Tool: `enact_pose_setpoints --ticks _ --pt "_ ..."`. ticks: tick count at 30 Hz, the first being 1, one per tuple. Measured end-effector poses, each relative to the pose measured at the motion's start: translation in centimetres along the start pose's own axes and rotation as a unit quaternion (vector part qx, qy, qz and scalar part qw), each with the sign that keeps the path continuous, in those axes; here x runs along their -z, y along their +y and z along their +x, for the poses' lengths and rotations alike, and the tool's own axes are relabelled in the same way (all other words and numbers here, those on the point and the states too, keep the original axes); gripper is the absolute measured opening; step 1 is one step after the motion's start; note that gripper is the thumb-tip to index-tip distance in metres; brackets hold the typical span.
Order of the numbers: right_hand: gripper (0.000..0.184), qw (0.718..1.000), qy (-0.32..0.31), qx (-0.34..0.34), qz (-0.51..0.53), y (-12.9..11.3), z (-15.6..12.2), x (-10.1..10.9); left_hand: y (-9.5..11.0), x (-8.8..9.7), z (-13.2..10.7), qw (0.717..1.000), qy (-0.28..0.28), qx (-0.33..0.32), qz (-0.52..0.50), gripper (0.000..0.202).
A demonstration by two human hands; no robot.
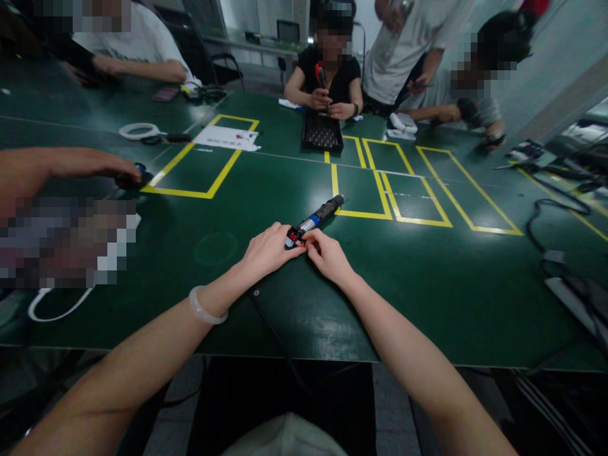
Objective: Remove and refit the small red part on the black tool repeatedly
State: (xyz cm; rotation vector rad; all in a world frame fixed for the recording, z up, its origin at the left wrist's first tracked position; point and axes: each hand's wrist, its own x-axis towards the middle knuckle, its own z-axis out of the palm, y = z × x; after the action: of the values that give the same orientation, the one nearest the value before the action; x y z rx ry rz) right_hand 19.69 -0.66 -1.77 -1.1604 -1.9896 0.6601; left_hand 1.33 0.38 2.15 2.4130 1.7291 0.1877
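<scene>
An electric screwdriver point(316, 217) with a black front, a silver and blue middle and a thin tip lies slantwise on the green table, tip pointing away to the right. Its near end looks opened, with small red and white parts showing. My left hand point(272, 248) is closed around that near end from the left, a pale bangle point(205, 306) on its wrist. From the right, my right hand point(327, 254) reaches the same end, thumb and fingertips pinched close to the red parts. What the pinch holds is too small to make out.
Yellow tape rectangles point(363, 215) mark the green table point(427, 285). A black cable point(270, 320) runs over the near edge. At left, another person's hand point(123, 168) holds a dark tool. Opposite, a person sits behind a black tray point(322, 134). Cables point(536, 215) lie at right.
</scene>
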Motion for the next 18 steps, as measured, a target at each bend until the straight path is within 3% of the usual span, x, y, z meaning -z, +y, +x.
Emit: enact_pose_setpoints --ticks 12,18 --pt "0.017 1.0 -0.005 -0.002 -0.005 0.2 0.0 0.6 -2.2 1.1 0.6 0.996 0.008 -0.013 0.089 0.051" --pt "0.017 1.0 -0.001 0.003 -0.01 0.3 -0.1 0.8 -6.0 1.5 1.9 0.995 0.021 0.041 0.086 0.052"
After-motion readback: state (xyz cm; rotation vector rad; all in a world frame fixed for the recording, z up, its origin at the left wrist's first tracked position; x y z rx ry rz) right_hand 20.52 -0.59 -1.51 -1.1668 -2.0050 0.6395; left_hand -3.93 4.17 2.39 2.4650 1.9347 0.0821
